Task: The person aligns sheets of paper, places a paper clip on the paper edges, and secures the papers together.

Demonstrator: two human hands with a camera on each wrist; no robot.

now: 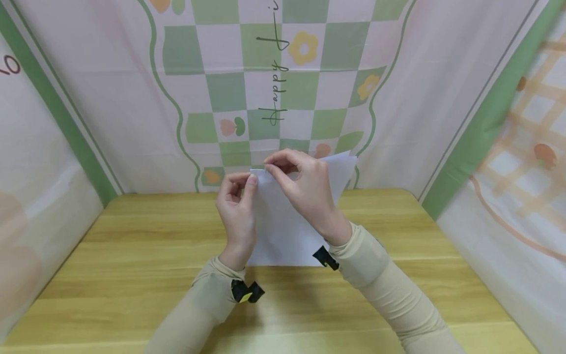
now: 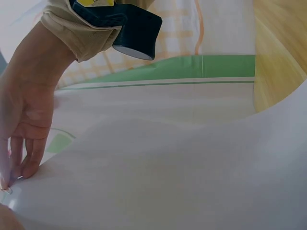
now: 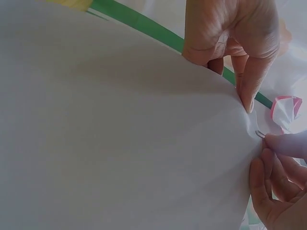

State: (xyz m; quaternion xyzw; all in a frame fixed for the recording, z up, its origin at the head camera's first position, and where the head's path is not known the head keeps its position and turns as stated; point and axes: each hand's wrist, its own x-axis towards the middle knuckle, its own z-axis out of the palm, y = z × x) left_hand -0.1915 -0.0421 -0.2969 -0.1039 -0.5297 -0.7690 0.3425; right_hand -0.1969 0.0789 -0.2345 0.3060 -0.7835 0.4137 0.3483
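White sheets of paper [image 1: 287, 226] stand upright above the table, their far right corners fanned apart. At the top left corner my left hand [image 1: 239, 206] pinches the paper between thumb and fingers. Just right of it, my right hand [image 1: 305, 189] pinches a small metal paper clip [image 3: 260, 134] at the sheets' top edge. The clip's looped end shows against the paper in the right wrist view; the fingertips cover the rest. In the left wrist view, paper fills the lower part, and only a bit of my left hand [image 2: 8, 219] appears.
The wood-grain table [image 1: 146, 246] lies beneath the hands. A checked fabric backdrop [image 1: 265, 88] hangs behind it, with fabric walls at left and right. Each sleeve carries a dark wrist camera [image 1: 326, 257].
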